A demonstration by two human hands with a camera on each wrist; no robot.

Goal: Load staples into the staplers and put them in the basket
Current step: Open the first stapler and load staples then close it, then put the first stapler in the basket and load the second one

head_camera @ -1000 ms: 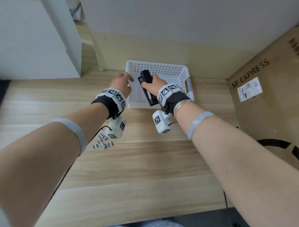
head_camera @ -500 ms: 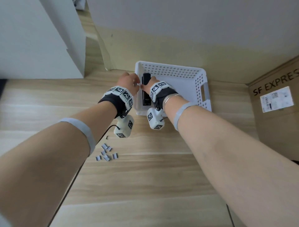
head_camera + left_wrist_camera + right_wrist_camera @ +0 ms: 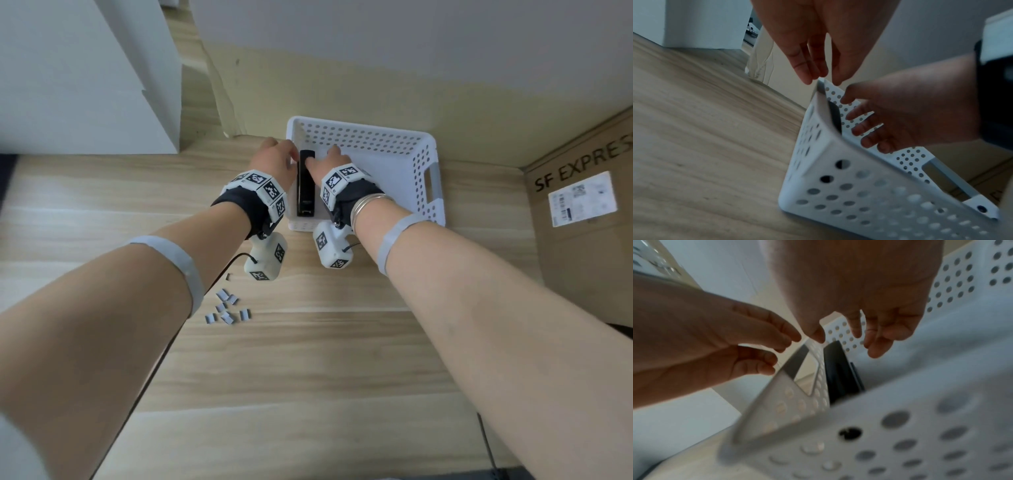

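Note:
A black stapler point(image 3: 305, 186) lies lengthwise inside the white perforated basket point(image 3: 394, 144), against its left wall. My right hand point(image 3: 325, 157) hovers in the basket just right of the stapler, fingers loose and spread, holding nothing. My left hand point(image 3: 284, 156) hangs over the basket's left rim with relaxed fingers close to the rim; whether they touch it I cannot tell. The right wrist view shows the stapler point(image 3: 840, 373) free below my right hand point(image 3: 846, 344). In the left wrist view the left fingertips point(image 3: 807, 81) point down at the basket's corner point(image 3: 821, 84).
Several loose staple strips point(image 3: 226, 310) lie on the wooden table point(image 3: 308, 377) near my left forearm. A cardboard box point(image 3: 582, 212) stands at the right, close to the basket. A white cabinet point(image 3: 85, 75) is at the back left, and a wall runs behind the basket.
My right hand carried the stapler into the left side of the basket and let go of it. My left hand moved to the basket's left rim.

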